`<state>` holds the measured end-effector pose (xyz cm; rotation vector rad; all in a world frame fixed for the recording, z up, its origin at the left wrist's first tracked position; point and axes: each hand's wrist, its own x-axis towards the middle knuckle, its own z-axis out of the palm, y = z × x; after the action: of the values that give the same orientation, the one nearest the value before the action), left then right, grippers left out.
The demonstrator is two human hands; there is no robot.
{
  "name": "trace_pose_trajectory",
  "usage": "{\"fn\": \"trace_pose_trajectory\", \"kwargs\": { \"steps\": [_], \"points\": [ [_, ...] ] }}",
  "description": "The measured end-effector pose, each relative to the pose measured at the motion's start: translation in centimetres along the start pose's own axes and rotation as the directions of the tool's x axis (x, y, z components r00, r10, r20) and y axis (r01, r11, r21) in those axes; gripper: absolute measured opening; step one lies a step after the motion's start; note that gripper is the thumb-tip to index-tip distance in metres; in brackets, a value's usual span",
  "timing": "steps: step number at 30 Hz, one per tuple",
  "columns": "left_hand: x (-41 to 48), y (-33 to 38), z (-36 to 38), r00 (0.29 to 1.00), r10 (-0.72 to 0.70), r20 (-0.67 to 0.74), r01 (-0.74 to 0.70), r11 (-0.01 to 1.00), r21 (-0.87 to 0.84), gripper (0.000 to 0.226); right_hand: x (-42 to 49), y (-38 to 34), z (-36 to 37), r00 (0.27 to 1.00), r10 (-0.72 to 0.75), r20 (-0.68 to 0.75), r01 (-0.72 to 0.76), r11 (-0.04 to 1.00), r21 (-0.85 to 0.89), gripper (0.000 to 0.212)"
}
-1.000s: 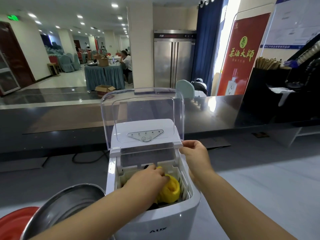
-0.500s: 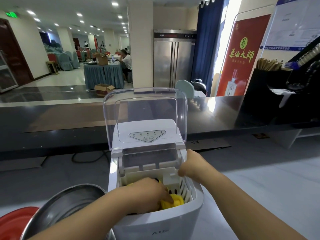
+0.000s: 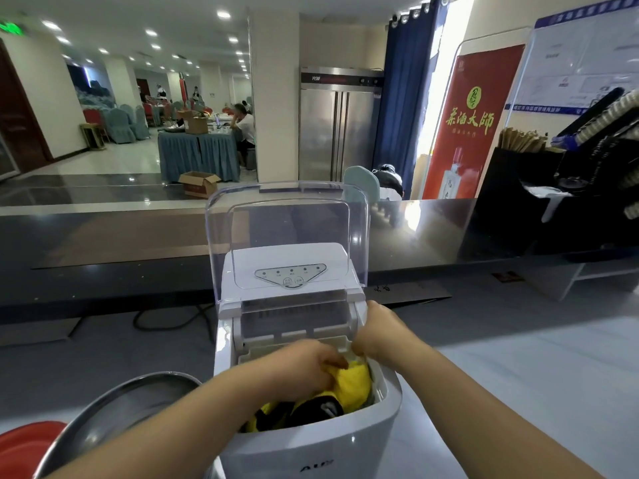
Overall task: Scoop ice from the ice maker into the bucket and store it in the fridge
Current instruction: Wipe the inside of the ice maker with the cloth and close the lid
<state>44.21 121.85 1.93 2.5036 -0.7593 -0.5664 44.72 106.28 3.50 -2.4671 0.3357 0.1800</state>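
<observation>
At the near left edge lies a red dish (image 3: 24,451), partly out of view. Just right of it, and just beside the ice maker (image 3: 311,451), stands the steel bucket (image 3: 131,402); no contents can be made out in the part that shows. Judged stiff and light as it stands, it will grow heavy, cold and wet once filled, so take it by the rim with both hands. The ice maker stands at near centre on the pale counter (image 3: 518,375), its clear lid (image 3: 287,236) raised upright. The left hand (image 3: 304,368) reaches in from the near left, forearm level and wrist bent down into the opening, fingers curled around a yellow item (image 3: 356,382) with black parts. What the item is cannot be told. No ice is visible; any would lie in the opening, beneath the hands and the item. Ice is judged hard, slippery and quick to melt, so lift it with a scoop rather than fingers. The right hand (image 3: 377,330) comes in from the near right, knuckles up at the far right corner of the opening; its fingertips dip out of sight, so its grip cannot be told. The fridge (image 3: 339,133), a steel two-door unit, stands far behind the counter, well apart, with both doors closed.
</observation>
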Motion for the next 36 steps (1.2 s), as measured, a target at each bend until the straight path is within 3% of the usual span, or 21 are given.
{"fn": "trace_pose_trajectory", "kwargs": {
  "steps": [4,9,17,21,25,28,30,33,36],
  "points": [
    [0.4,1.0,0.9,0.987,-0.004,0.158,-0.003,0.999,0.045,0.044,0.0,-0.1,0.1,1.000,0.008,-0.006,-0.008,1.000,0.002,0.038],
    [-0.7,1.3,0.0,0.950,0.023,0.311,-0.061,0.992,0.113,0.020,0.1,-0.1,0.1,1.000,0.019,-0.010,-0.019,1.000,0.006,0.038],
    [-3.3,1.0,-2.7,0.862,-0.103,0.496,-0.115,0.913,0.391,0.031,0.1,-0.3,-0.2,0.999,0.022,0.034,-0.023,0.999,0.047,0.034],
    [-3.7,2.5,-2.8,0.875,-0.105,0.472,-0.194,0.817,0.542,0.029,-0.1,-0.4,-0.2,0.999,0.022,0.036,-0.024,0.999,0.048,0.035],
    [-4.3,2.6,-3.5,0.978,0.005,0.208,-0.135,0.778,0.613,0.024,-0.2,-0.5,-0.1,1.000,0.019,0.015,-0.019,0.999,0.032,0.034],
    [-4.2,2.2,-3.6,0.997,0.050,0.066,-0.083,0.678,0.730,0.032,-0.4,-0.5,-0.3,1.000,0.012,0.017,-0.012,1.000,0.018,0.033],
    [-3.9,1.6,-2.8,0.996,-0.011,0.092,-0.065,0.624,0.778,0.037,-0.5,-0.6,-0.4,0.999,0.012,0.029,-0.013,1.000,0.020,0.033],
    [-4.2,0.7,-1.7,0.985,-0.105,0.136,-0.036,0.646,0.763,0.031,-0.7,-0.8,-0.6,0.999,0.011,0.041,-0.012,1.000,0.027,0.034],
    [-4.4,0.1,-1.8,0.974,-0.076,0.213,-0.110,0.661,0.742,0.032,-0.8,-0.9,-0.7,0.999,0.005,0.052,-0.006,1.000,0.027,0.035]
  ]
}}
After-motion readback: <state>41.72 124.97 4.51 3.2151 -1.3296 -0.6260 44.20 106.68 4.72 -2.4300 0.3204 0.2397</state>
